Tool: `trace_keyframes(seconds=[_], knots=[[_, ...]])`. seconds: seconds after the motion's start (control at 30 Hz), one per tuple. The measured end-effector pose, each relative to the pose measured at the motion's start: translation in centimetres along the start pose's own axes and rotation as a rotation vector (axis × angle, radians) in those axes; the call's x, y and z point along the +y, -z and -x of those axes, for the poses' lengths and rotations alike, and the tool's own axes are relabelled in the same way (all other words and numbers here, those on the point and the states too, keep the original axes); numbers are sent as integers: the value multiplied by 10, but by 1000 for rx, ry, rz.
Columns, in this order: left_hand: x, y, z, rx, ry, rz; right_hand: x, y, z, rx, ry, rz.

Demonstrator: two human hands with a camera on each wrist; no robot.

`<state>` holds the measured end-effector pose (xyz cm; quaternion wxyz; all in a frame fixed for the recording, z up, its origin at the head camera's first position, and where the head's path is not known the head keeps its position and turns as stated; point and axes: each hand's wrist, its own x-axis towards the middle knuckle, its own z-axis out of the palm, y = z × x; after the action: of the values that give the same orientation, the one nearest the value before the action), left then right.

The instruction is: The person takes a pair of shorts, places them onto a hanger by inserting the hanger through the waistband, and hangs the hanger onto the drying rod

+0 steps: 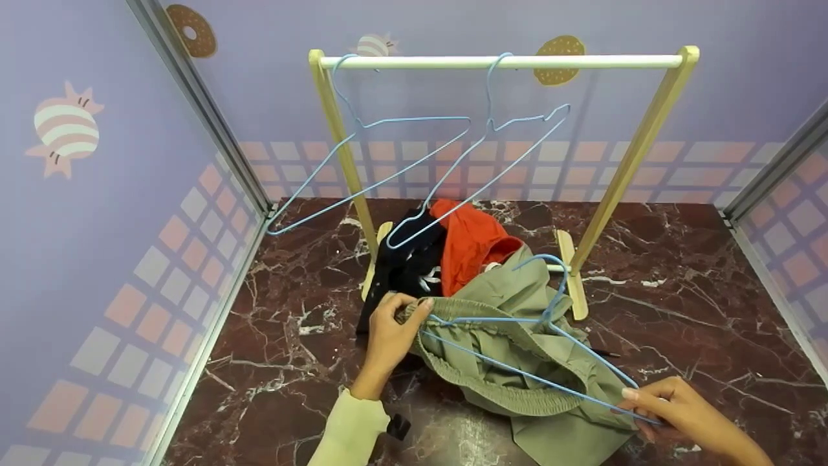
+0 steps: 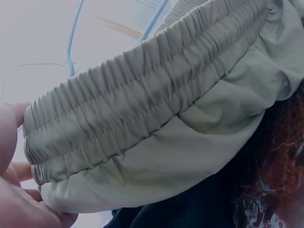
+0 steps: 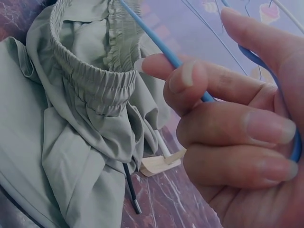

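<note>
Olive-green elastic-waist pants [image 1: 498,395] lie bunched in front of the rack, their waistband spread wide. My left hand [image 1: 394,330] pinches one side of the waistband [image 2: 142,90] between thumb and fingers. A blue wire hanger [image 1: 498,319] passes across the waist opening, with its left end inside the band near that hand and its hook upward. My right hand [image 1: 679,414] grips the hanger's other end; in the right wrist view its fingers [image 3: 232,123] curl round the blue wire. That end lies outside the waistband [image 3: 95,88]. A dark drawstring tip [image 3: 135,199] hangs from the pants.
A wooden rack [image 1: 621,162] with a white bar [image 1: 427,62] stands behind. Two blue hangers, one at the left [image 1: 414,119] and one mid-bar [image 1: 479,188], hang from it. Red cloth [image 1: 469,239] and black cloth [image 1: 407,265] lie beneath, on dark marbled flooring [image 1: 272,362].
</note>
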<state>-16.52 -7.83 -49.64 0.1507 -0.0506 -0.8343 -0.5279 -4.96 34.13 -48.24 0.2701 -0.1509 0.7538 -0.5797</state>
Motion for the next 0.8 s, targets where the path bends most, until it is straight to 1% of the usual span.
trace_keyframes(seconds=[0.13,0.2,0.33,0.43,0.6,0.8], knots=[[1,-2,2,42,-56,-37,0,-2,-2,-18,43,-36],[2,-3,3,58,-70,-52,0,-4,-3,-32,60,-54],[5,-4,5,75,-93,-66,-1,-5,-3,-46,79,-54],[6,-4,5,78,-107,-78,-2,-6,-2,-31,74,-34],[6,-3,6,88,-133,-117,-6,-7,-2,8,41,5],[7,-4,6,97,-147,-143,-8,-10,-4,41,85,51]])
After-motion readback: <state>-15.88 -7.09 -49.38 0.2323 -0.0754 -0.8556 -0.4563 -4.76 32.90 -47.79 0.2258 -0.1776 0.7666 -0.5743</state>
